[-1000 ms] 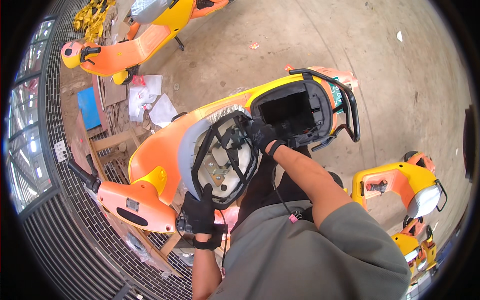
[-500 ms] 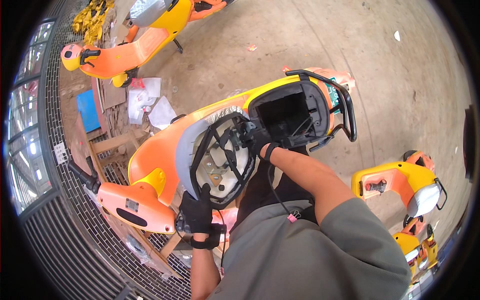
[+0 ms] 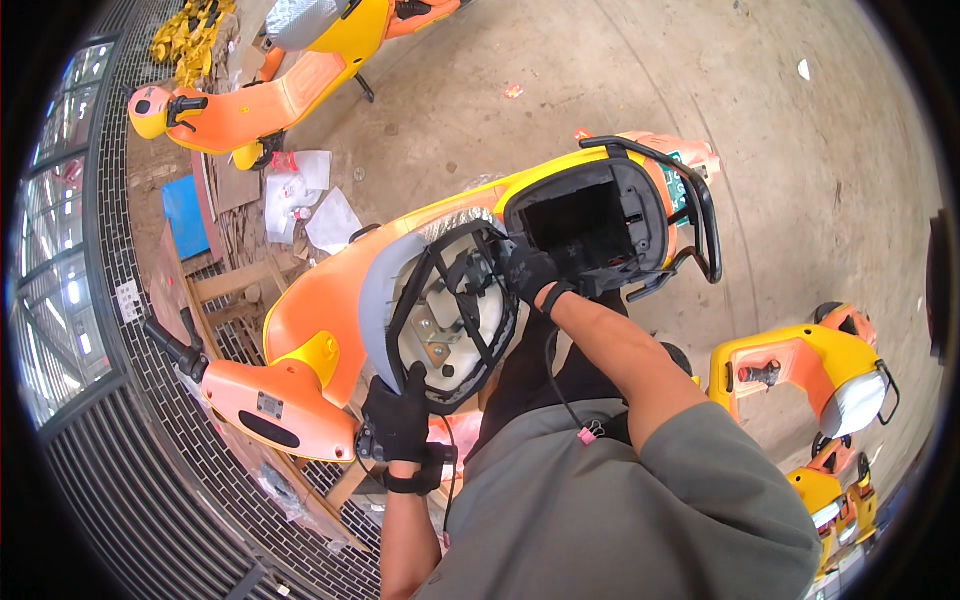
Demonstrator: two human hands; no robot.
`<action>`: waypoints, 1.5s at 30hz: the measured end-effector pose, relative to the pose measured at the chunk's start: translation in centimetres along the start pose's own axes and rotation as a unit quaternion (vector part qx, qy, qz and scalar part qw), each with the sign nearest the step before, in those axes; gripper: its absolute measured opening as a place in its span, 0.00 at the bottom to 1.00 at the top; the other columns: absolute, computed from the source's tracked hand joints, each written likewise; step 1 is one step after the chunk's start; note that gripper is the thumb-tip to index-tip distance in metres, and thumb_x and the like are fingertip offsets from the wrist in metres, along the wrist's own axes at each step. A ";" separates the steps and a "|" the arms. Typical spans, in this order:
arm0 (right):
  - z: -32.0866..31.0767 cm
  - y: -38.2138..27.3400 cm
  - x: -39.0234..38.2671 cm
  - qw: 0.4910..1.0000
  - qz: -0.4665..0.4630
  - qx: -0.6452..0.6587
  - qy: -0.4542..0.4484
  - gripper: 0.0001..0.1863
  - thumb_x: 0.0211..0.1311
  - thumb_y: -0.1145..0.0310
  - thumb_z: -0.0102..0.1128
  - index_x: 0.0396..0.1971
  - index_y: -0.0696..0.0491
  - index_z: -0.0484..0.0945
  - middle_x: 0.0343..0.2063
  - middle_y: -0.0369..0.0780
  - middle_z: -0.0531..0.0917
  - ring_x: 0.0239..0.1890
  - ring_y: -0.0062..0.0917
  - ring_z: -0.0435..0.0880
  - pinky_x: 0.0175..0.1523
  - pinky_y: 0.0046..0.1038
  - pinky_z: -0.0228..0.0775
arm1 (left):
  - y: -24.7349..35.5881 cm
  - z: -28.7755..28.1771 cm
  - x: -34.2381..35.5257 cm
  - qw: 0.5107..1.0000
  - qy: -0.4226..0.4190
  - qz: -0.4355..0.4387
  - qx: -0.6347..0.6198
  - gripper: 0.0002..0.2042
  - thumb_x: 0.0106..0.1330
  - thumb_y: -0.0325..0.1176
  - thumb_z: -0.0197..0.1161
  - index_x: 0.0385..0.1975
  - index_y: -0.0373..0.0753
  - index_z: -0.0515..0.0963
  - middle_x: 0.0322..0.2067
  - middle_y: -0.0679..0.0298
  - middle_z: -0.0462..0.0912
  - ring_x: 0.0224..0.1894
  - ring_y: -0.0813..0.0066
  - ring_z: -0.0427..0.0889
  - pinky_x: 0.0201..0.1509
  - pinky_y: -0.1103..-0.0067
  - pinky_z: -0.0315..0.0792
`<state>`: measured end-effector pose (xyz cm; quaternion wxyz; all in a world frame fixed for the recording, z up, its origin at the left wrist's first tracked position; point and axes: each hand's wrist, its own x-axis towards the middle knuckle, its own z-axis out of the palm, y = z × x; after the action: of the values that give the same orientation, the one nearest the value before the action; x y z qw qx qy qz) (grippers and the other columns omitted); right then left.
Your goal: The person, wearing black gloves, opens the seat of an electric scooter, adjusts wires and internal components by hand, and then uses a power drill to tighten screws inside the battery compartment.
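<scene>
A scooter seat (image 3: pixel 388 300) with a grey cover is tipped up on an orange and yellow scooter (image 3: pixel 325 285). Its pale underside, black straps and metal bracket face me. My left hand (image 3: pixel 397 415), in a black glove, is closed round the seat's near lower edge, thumb over the rim. At the seat's opposite edge, beside the black storage box (image 3: pixel 516 215), is my gloved right hand (image 3: pixel 528 270). Its fingers are curled at the dark rim; what they grip blends into the black parts. A thin black cord hangs below the right wrist.
The scooter's handlebar (image 3: pixel 170 345) points left, and a black rear rack (image 3: pixel 708 225) rises at its tail. Another scooter (image 3: pixel 235 120) stands far left, with more scooters (image 3: pixel 785 365) at right. Wooden boards (image 3: pixel 240 285), papers (image 3: pixel 333 222) and a blue panel (image 3: pixel 186 215) lie left.
The whole view has shifted slightly to the right. My right hand has drawn back a little from the seat's straps toward the storage box. My left hand keeps its grip on the seat.
</scene>
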<state>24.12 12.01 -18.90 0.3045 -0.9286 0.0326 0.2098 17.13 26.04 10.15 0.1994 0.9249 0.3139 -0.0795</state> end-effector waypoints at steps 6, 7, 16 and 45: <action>1.3 0.7 -0.1 0.983 -0.124 0.123 0.052 0.11 0.61 0.63 0.50 0.34 0.50 0.80 0.33 0.42 0.83 0.32 0.38 0.83 0.33 0.38 0.71 | -0.7 0.0 0.4 1.000 -0.001 0.000 -0.010 0.20 0.52 0.45 0.69 0.26 0.30 0.76 0.22 0.50 0.80 0.26 0.56 0.81 0.31 0.67 0.70; 1.8 0.8 -0.1 0.984 -0.121 0.122 0.054 0.11 0.61 0.63 0.50 0.34 0.50 0.80 0.33 0.42 0.83 0.32 0.38 0.83 0.33 0.38 0.71 | -0.4 0.1 0.3 1.000 -0.011 -0.007 -0.021 0.20 0.52 0.45 0.69 0.26 0.30 0.75 0.22 0.50 0.80 0.27 0.55 0.81 0.31 0.67 0.70; 0.0 -1.2 -0.3 0.987 -0.032 -0.104 -0.115 0.15 0.65 0.66 0.44 0.44 0.49 0.79 0.37 0.44 0.84 0.37 0.35 0.84 0.40 0.37 0.74 | -0.5 0.1 0.2 1.000 0.000 -0.005 -0.009 0.21 0.52 0.45 0.70 0.25 0.30 0.75 0.21 0.50 0.80 0.25 0.55 0.80 0.31 0.67 0.70; -1.4 -1.7 -0.3 0.990 0.073 0.118 -0.033 0.14 0.67 0.62 0.42 0.43 0.44 0.78 0.39 0.44 0.83 0.42 0.39 0.82 0.45 0.36 0.74 | 1.8 -0.8 -0.1 0.999 -0.032 -0.036 0.018 0.19 0.53 0.42 0.70 0.34 0.31 0.78 0.27 0.58 0.83 0.29 0.68 0.80 0.35 0.73 0.71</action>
<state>24.68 12.59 -16.85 0.3968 -0.8737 0.1144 0.2569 18.20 25.02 11.51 0.1895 0.9136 0.3387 -0.1216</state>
